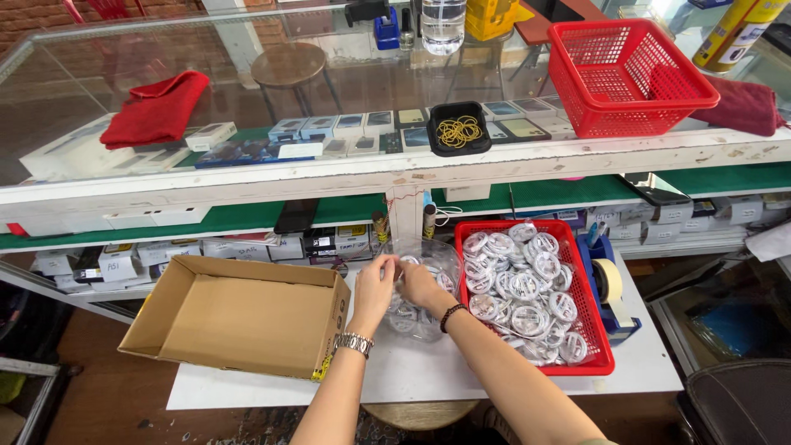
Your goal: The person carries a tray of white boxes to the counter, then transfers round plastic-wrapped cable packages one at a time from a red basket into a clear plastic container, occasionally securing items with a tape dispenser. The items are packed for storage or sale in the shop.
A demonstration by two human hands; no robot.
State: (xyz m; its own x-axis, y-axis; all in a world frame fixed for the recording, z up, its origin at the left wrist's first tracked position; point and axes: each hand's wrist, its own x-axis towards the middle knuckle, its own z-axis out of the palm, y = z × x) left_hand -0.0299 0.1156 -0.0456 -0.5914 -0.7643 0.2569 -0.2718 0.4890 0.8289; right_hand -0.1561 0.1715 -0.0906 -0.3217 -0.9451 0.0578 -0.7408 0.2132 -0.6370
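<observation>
While both hands meet at the centre of the frame, they work on a clear plastic bag (416, 288) that holds coiled white cables. The left hand (375, 290), with a metal watch (354, 343) on its wrist, pinches the bag's rim with its fingers closed on the plastic. The right hand (422, 284), with a dark bead bracelet (450, 316), is closed on the bag's mouth too; I cannot tell whether it also holds a coil. The bag lies on the white tabletop (511, 375), between the two containers, which keeps both within easy reach.

To the right of centre, touching the bag, a red tray (600, 359) is heaped with wrapped white cable coils (521, 292). Left of centre, an open cardboard box (239, 317) lies on its side, with nothing visible inside it, its opening turned toward the hands. A blue tape dispenser (611, 297) stands just beside the tray at its right.

Across the upper half of the frame runs a glass display counter (395, 169) in a worn white frame. On its top sit a red cloth (156, 107) at upper left, a black dish of rubber bands (458, 130) in the middle and a red basket (626, 78) at upper right. Small boxes line the shelves beneath it.
</observation>
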